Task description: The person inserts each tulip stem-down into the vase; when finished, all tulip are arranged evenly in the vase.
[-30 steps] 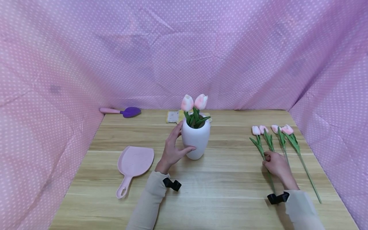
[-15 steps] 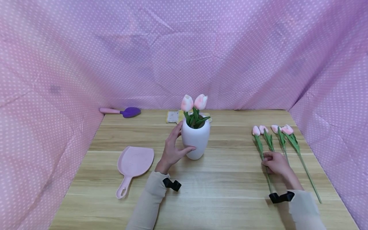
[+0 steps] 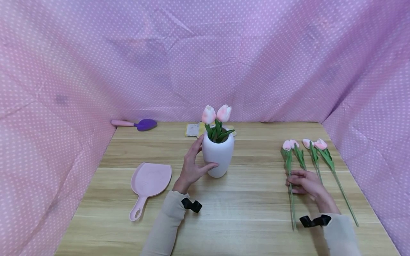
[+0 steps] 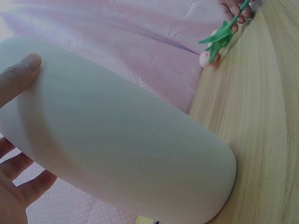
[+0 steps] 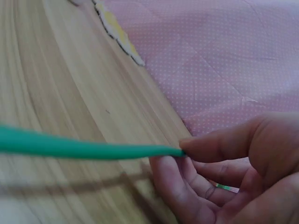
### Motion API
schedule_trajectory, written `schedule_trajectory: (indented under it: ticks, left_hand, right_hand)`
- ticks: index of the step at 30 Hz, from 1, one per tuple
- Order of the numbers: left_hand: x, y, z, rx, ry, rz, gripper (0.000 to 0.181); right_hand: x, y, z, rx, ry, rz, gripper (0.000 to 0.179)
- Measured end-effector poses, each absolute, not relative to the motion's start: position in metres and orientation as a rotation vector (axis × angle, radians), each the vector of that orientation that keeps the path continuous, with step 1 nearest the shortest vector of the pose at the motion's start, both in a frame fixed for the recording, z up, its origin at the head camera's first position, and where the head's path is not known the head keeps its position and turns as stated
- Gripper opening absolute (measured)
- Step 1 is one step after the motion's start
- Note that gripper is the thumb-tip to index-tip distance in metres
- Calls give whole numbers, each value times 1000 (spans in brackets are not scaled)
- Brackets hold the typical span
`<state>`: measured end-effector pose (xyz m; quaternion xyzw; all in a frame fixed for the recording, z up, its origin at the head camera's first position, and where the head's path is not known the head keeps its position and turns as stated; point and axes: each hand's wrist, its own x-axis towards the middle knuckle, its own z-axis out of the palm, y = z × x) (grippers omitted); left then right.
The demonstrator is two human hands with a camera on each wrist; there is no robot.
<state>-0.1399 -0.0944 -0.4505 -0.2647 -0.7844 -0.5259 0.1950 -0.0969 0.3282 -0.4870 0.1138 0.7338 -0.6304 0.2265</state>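
A white vase (image 3: 218, 160) stands upright at the middle of the table, two pink-and-white artificial tulips (image 3: 224, 113) in its mouth. My left hand (image 3: 191, 169) holds its left side, the thumb across the front and the fingers behind; the left wrist view shows thumb and fingers on either side of the vase wall (image 4: 117, 126). At the right, my right hand (image 3: 306, 185) pinches a tulip by its green stem (image 5: 93, 150) between thumb and fingers. That tulip's bloom (image 3: 286, 145) overlaps a neighbouring one. Three more tulips (image 3: 330, 160) lie alongside, some stems partly hidden by the hand.
A pink dustpan-shaped scoop (image 3: 150, 179) lies left of the vase. At the back left is a purple trowel (image 3: 145, 124) with a pink handle. A yellow-and-white flat item (image 3: 193, 130) lies behind the vase. Pink dotted cloth (image 3: 205, 64) hangs around the wooden table (image 3: 243, 220).
The pinched tulip has turned, its bloom shifting slightly right and its stem's lower end swinging left. My right hand has moved a little left. The left hand and vase have stayed put.
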Motion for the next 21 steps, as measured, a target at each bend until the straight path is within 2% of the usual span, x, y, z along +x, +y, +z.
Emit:
schedule_trajectory:
  ticks: [3, 8, 13, 21]
  left_hand:
    - [-140, -94, -451, -741, -2199, -1473, 106]
    - [-140, -95, -451, -741, -2197, -1474, 107]
    - [-139, -94, -450, -746, -2200, -1474, 107]
    - [-140, -94, -450, -754, -2190, -1486, 105]
  right_hand:
    - [-97, 327, -489, 289, 1947, -1821, 58]
    - [-97, 325, -492, 234, 1801, -2005, 21]
    - [-96, 321, -494, 109, 1622, -2229, 34]
    - [-96, 306, -489, 0, 1433, -2478, 36]
